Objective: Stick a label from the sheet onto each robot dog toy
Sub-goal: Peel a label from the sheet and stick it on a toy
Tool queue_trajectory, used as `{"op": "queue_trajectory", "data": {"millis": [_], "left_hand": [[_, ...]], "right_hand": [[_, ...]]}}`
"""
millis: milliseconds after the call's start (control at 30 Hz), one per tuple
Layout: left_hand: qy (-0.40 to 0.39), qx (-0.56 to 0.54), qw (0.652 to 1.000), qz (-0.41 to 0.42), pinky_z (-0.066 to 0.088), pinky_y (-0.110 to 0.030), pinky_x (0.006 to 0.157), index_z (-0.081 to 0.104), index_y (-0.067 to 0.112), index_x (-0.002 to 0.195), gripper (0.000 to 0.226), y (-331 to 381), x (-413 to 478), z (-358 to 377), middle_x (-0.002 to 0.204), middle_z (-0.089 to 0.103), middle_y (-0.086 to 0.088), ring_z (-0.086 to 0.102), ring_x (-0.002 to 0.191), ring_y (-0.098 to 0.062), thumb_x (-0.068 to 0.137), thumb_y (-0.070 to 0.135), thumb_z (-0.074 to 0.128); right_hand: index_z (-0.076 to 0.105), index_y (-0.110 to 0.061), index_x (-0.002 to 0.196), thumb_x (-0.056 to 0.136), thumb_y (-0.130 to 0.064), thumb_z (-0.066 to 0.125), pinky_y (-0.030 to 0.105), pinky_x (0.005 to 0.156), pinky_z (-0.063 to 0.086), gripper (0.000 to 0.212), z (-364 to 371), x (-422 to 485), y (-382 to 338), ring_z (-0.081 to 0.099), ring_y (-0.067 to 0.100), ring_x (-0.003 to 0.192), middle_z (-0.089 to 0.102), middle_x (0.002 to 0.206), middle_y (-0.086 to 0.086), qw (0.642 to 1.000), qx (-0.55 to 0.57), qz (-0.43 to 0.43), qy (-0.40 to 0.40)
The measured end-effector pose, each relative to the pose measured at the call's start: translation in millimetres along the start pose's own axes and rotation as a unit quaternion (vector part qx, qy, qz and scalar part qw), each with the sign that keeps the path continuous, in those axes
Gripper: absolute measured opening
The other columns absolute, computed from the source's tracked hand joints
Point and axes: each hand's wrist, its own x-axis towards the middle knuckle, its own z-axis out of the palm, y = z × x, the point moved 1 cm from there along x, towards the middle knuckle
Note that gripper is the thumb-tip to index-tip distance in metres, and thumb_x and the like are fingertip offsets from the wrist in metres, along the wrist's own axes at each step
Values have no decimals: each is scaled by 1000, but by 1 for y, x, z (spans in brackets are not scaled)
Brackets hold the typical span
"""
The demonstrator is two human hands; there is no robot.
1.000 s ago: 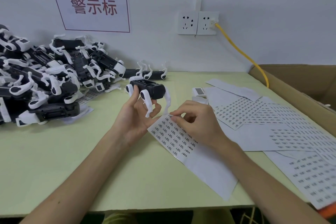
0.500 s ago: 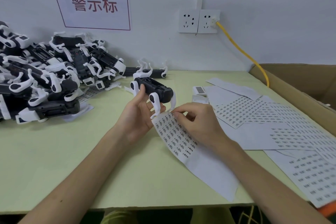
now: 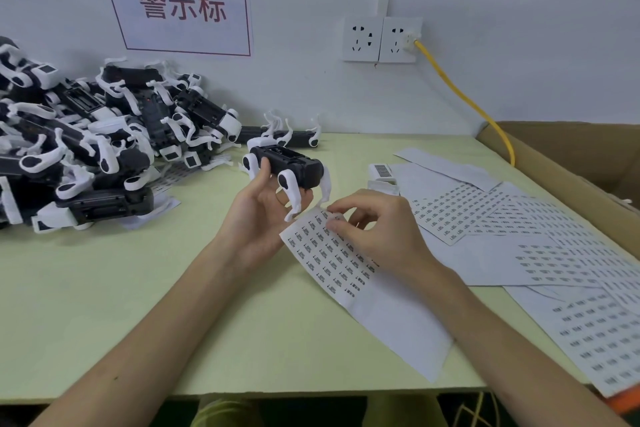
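Left hand (image 3: 258,215) grip clasps robot dog toy (image 3: 289,166); right hand (image 3: 375,230) grip pinches label at label sheet (image 3: 332,260) top edge.

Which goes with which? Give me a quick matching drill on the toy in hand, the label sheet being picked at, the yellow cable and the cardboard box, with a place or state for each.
Column one:
1. black-and-white plastic robot dog toy
2. white paper label sheet with small barcode stickers
3. yellow power cable
4. brown cardboard box

Column two:
A. plugged into the white wall socket
B. held up off the table in the left hand
C. stands at the table's right edge
D. lies on the green table, its top end under the right hand's fingers

Pairs: 1-B, 2-D, 3-A, 4-C
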Motion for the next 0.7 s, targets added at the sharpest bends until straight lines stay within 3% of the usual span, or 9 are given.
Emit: {"op": "queue_trajectory", "data": {"millis": [133, 333, 533, 600, 700], "left_hand": [[-4, -50, 999, -19, 49, -24, 46, 66, 8, 116, 50, -1, 0, 1, 85, 62, -4, 60, 71, -17, 100, 53, 53], [-11, -23, 999, -26, 48, -25, 48, 61, 7, 122, 53, -2, 0, 2, 79, 60, -4, 62, 64, -16, 99, 53, 50], [-37, 24, 999, -20, 41, -23, 55, 76, 9, 81, 63, 0, -1, 2, 71, 57, -2, 52, 54, -14, 103, 57, 41], [-37, 4, 999, -23, 48, -24, 55, 74, 9, 97, 56, 0, -2, 2, 73, 63, -2, 60, 59, -15, 104, 55, 43], [-35, 4, 999, -32, 57, -29, 61, 56, 14, 130, 49, -1, -1, 2, 83, 72, -2, 71, 71, -18, 103, 54, 47]], "right_hand": [[81, -17, 86, 76, -12, 88, 27, 65, 55, 13, -1, -1, -2, 66, 12, 63, 73, 80, -15, 1000, -16, -22, 4], [81, -11, 83, 76, -8, 88, 27, 62, 54, 10, -3, -1, -3, 65, 14, 61, 73, 76, -6, 998, -38, -40, -11], [81, -13, 80, 79, -1, 81, 28, 61, 55, 12, -3, -1, -3, 63, 12, 58, 73, 74, -11, 1000, -3, -19, -8], [80, -15, 78, 80, -1, 77, 25, 59, 53, 15, -2, 0, -3, 62, 12, 57, 71, 71, -15, 1000, -4, -10, -10], [79, -16, 75, 81, -1, 75, 16, 57, 47, 17, -3, 0, -3, 61, 13, 57, 70, 71, -20, 1000, -18, -13, -9]]}}
